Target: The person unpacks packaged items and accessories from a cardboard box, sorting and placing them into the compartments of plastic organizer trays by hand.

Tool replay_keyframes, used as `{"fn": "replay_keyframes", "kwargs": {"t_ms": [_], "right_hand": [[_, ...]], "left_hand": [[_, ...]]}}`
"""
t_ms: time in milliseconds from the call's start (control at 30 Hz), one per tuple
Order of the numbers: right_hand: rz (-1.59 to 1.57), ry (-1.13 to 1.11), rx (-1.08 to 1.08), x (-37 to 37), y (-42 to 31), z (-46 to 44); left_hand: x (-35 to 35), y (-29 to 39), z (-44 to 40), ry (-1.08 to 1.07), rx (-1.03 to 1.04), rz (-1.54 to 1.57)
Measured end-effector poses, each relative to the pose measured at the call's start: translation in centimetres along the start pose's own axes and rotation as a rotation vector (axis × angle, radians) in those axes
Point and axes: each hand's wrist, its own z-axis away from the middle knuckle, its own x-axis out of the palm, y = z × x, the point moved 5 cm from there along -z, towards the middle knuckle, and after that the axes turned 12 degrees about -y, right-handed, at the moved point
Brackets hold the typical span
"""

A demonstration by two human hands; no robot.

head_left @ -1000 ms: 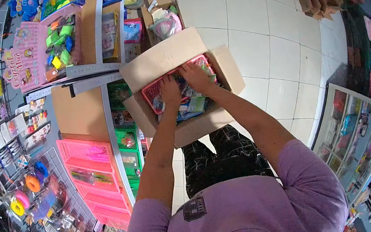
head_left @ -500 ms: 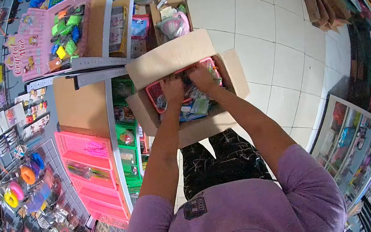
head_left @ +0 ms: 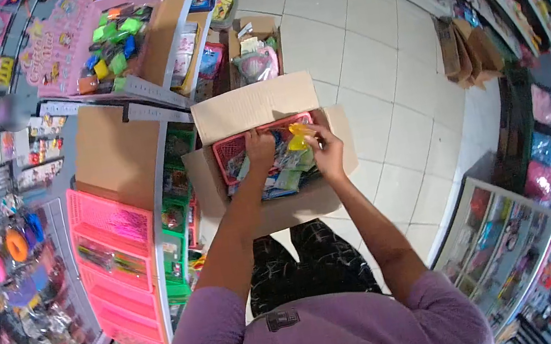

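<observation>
An open cardboard box (head_left: 254,107) stands before me with a pink plastic basket (head_left: 225,152) inside it. My left hand (head_left: 261,151) is at the basket's far rim, its fingers curled over the edge. Above the basket's right part, my right hand (head_left: 328,151) is closed on a small bright yellow item (head_left: 297,141), pinched between thumb and fingers; its exact kind is unclear. Clear-wrapped packets (head_left: 285,179) lie in and in front of the basket, partly hidden by my hands and forearms.
On the left are a pink drawer rack (head_left: 119,276), green baskets (head_left: 171,217) on a shelf and a pink display box (head_left: 104,48). Another carton (head_left: 252,31) sits beyond mine. Tiled floor (head_left: 377,84) runs to the right, with folded cardboard (head_left: 469,51) farther off.
My right hand has come up out of the basket and now holds the yellow item. My left hand stays at the basket. The camera view has shifted slightly.
</observation>
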Motion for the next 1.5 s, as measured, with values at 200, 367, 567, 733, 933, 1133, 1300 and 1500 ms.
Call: {"fn": "replay_keyframes", "kwargs": {"t_ms": [200,367,567,733,933,1133,1300,1500], "right_hand": [[-0.496,0.001,0.070,-0.1,1.0,0.8],[-0.555,-0.227,0.151,1.1,-1.0,1.5],[-0.631,-0.458,0.212,4.8,-8.0,3.3],[-0.461,-0.663,0.146,9.6,-14.0,4.8],[-0.320,-0.913,0.011,16.9,-19.9,6.9],[-0.192,-0.987,-0.130,23.1,-24.3,9.8],[-0.326,-0.936,-0.045,28.2,-26.2,10.4],[-0.373,-0.827,-0.238,34.2,-27.2,11.4]], "left_hand": [[-2.5,-1.7,1.8,0.162,0.162,0.224],[-7.0,-4.2,5.1,0.110,-0.090,0.903],[-14.0,-6.5,11.6,0.124,-0.251,1.986],[-20.0,-9.5,17.1,0.082,-0.224,2.098],[-23.8,-15.5,23.6,0.240,-0.326,2.019],[-22.8,-20.3,30.2,0.481,-0.401,1.958],[-21.7,-23.1,34.2,0.606,-0.641,1.891],[-22.9,-25.3,36.7,0.813,-0.632,2.022]]}}
